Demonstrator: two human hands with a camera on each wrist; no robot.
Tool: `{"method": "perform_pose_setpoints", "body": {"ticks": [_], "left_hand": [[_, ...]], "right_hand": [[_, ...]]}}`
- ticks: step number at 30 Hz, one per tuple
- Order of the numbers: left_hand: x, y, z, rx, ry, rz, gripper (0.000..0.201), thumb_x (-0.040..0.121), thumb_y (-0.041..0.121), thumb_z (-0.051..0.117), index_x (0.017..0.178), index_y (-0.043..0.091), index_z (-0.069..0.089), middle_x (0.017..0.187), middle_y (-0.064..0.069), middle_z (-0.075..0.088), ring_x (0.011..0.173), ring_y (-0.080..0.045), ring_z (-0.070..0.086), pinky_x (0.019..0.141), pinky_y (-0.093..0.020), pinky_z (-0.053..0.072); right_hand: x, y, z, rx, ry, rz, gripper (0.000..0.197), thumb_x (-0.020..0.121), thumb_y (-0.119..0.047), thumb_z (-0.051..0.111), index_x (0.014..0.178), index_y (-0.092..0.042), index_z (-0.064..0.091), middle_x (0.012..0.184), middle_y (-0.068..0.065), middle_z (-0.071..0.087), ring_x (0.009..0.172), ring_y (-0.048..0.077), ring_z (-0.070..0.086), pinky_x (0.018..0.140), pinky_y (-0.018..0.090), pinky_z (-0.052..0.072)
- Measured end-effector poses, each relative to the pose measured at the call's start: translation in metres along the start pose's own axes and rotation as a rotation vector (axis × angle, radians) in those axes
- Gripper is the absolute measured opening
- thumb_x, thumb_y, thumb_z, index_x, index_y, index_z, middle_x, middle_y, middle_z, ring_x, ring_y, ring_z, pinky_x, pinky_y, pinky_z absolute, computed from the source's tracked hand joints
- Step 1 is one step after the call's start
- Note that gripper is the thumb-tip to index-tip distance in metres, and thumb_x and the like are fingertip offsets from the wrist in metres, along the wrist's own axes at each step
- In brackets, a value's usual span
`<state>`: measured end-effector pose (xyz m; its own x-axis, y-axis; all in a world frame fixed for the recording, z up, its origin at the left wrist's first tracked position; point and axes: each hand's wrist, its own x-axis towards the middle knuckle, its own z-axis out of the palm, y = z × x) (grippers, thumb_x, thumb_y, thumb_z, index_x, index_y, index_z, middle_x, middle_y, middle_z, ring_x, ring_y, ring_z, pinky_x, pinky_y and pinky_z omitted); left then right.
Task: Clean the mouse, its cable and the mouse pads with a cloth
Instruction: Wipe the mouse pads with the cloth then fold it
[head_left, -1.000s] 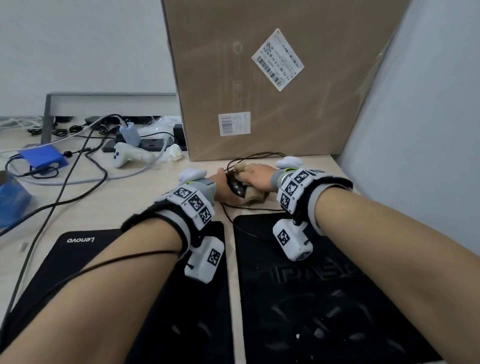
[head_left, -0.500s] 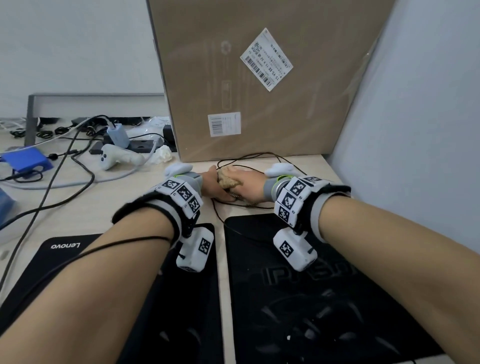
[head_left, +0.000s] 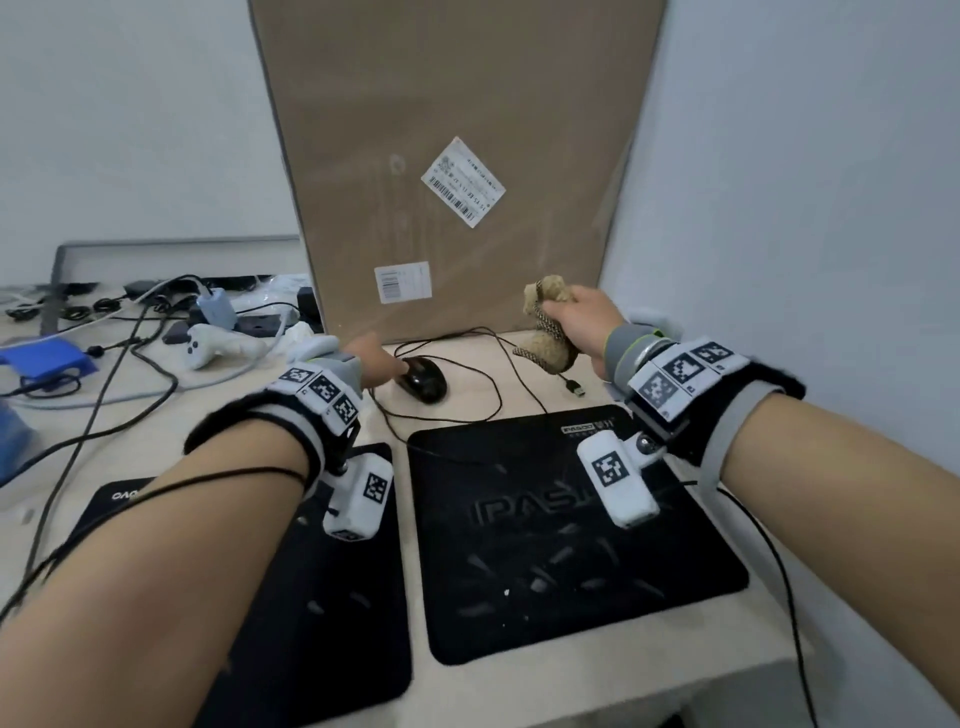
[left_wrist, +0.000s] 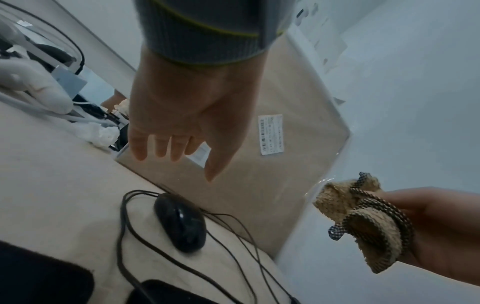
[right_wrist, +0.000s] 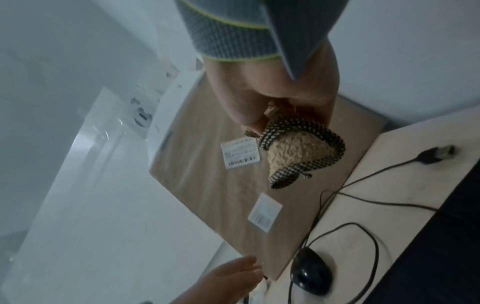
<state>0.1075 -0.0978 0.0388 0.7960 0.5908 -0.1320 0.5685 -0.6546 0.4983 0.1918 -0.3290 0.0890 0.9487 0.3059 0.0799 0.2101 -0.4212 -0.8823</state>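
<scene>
The black wired mouse (head_left: 423, 379) lies on the desk in front of the cardboard box, its cable (head_left: 493, 400) looped round it and ending in a loose USB plug (head_left: 574, 387). My left hand (head_left: 382, 358) hovers just left of the mouse with straight fingers (left_wrist: 176, 148), holding nothing. My right hand (head_left: 582, 322) is raised to the right of the mouse and grips a bunched beige cloth (head_left: 550, 332) with a checked edge (right_wrist: 298, 150). Two black mouse pads, right (head_left: 571, 561) and left (head_left: 332, 597), lie side by side under my forearms.
A tall cardboard box (head_left: 457, 171) stands right behind the mouse. A wall (head_left: 805, 260) closes the right side. At the left lie a white game controller (head_left: 215, 345), tangled cables (head_left: 104, 384) and a blue object (head_left: 44, 358). The desk's front edge (head_left: 675, 680) is near.
Both hands were together on the mouse with the cloth. Now the mouse lies free on the desk, the left hand has let go, and the right hand has lifted the cloth up and right.
</scene>
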Motion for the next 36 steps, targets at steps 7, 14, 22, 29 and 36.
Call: {"method": "perform_pose_setpoints", "body": {"ticks": [7, 14, 22, 29, 36], "left_hand": [[-0.082, 0.043, 0.001, -0.133, -0.05, 0.208, 0.033, 0.089, 0.017, 0.058, 0.12, 0.007, 0.064, 0.123, -0.009, 0.063, 0.113, -0.026, 0.059, 0.098, -0.032, 0.046], [-0.162, 0.087, 0.061, 0.106, -0.382, 0.379, 0.036, 0.09, 0.025, 0.058, 0.125, 0.019, 0.063, 0.13, 0.0, 0.06, 0.12, -0.018, 0.055, 0.106, -0.028, 0.038], [-0.191, 0.106, 0.103, 0.413, -0.479, 0.384, 0.054, 0.094, 0.03, 0.051, 0.145, 0.019, 0.039, 0.147, -0.002, 0.043, 0.134, -0.021, 0.043, 0.109, -0.029, 0.033], [-0.163, 0.111, 0.102, 0.535, -0.453, 0.345, 0.074, 0.087, 0.039, 0.061, 0.15, 0.021, 0.027, 0.154, -0.002, 0.032, 0.14, -0.022, 0.035, 0.113, -0.032, 0.031], [-0.116, 0.101, 0.093, 0.543, -0.423, 0.297, 0.082, 0.085, 0.046, 0.061, 0.152, 0.02, 0.021, 0.156, -0.002, 0.028, 0.142, -0.023, 0.03, 0.114, -0.034, 0.028]], "right_hand": [[-0.053, 0.014, -0.061, -0.034, 0.106, 0.013, 0.026, 0.088, -0.018, 0.054, 0.11, -0.006, 0.064, 0.113, 0.017, 0.065, 0.108, 0.033, 0.06, 0.098, 0.047, 0.047], [-0.113, 0.062, -0.087, -0.387, 0.01, -0.013, 0.02, 0.09, -0.022, 0.055, 0.104, -0.011, 0.065, 0.109, 0.012, 0.067, 0.104, 0.032, 0.06, 0.083, 0.03, 0.042], [-0.161, 0.104, -0.075, -0.947, -0.372, 0.036, 0.033, 0.092, -0.03, 0.051, 0.121, -0.017, 0.061, 0.12, 0.008, 0.065, 0.108, 0.029, 0.061, 0.087, 0.029, 0.045], [-0.164, 0.125, -0.082, -1.057, -0.598, -0.027, 0.045, 0.096, -0.035, 0.043, 0.14, -0.024, 0.041, 0.133, 0.012, 0.055, 0.119, 0.031, 0.054, 0.097, 0.034, 0.044], [-0.101, 0.118, -0.066, -1.06, -0.548, 0.003, 0.051, 0.101, -0.03, 0.035, 0.149, -0.015, 0.025, 0.151, 0.016, 0.035, 0.135, 0.03, 0.04, 0.105, 0.032, 0.034]]}}
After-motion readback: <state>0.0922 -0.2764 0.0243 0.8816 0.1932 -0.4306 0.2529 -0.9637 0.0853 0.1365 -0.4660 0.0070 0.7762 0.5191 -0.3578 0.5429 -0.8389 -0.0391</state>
